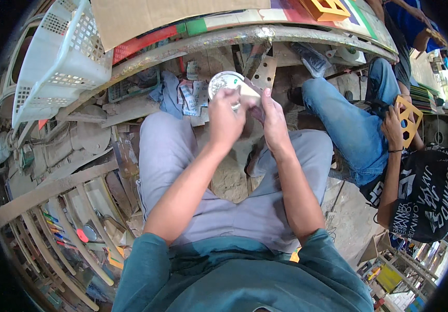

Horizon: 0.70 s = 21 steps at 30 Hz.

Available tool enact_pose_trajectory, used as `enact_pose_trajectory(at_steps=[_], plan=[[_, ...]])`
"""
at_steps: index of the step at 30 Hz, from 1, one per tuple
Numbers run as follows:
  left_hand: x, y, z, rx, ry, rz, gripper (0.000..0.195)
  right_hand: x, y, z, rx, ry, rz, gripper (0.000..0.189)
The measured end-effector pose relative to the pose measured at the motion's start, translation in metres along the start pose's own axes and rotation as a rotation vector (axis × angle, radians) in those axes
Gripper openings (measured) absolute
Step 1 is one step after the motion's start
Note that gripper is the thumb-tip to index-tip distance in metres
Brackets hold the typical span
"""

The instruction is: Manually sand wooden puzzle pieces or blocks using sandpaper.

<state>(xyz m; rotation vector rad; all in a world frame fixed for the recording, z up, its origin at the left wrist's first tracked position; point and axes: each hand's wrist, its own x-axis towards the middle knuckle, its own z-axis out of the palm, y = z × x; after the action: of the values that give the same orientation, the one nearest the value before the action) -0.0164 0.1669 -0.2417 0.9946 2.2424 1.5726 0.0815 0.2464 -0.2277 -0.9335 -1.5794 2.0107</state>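
Observation:
Between my hands, above my knees, is a pale round disc [221,84] with a grey, mottled face and a small green mark. My left hand [228,113] has its fingers curled over the near edge of the disc. To its right a cream, flat-sided piece [248,93] touches or overlaps the disc, with a brownish sheet, perhaps sandpaper, along its far side. My right hand [272,119] grips that piece and the sheet from the right, thumb upward. Whether disc and cream piece are joined I cannot tell.
A worktable edge [192,45] runs ahead, bearing cardboard [177,13] and an orange frame [325,9]. A white plastic basket [62,62] stands left. Printed sandpaper scraps [192,97] lie below the table. At right a seated co-worker holds a yellow piece with holes [410,117].

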Motion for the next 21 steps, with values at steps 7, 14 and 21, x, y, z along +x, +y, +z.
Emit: enact_pose_trajectory(at_steps=[7, 14, 21], plan=[[0.000, 0.000, 0.002, -0.035, -0.058, 0.023, 0.038, 0.006, 0.002, -0.003, -0.065, 0.014, 0.004, 0.058], [0.013, -0.021, -0.003, -0.202, -0.075, -0.046, 0.051, -0.010, -0.015, 0.001, 0.004, 0.042, 0.030, 0.060], [0.032, -0.019, -0.019, -0.538, -0.096, -0.248, 0.049, -0.008, -0.029, -0.048, 0.482, 0.102, 0.036, 0.052]])
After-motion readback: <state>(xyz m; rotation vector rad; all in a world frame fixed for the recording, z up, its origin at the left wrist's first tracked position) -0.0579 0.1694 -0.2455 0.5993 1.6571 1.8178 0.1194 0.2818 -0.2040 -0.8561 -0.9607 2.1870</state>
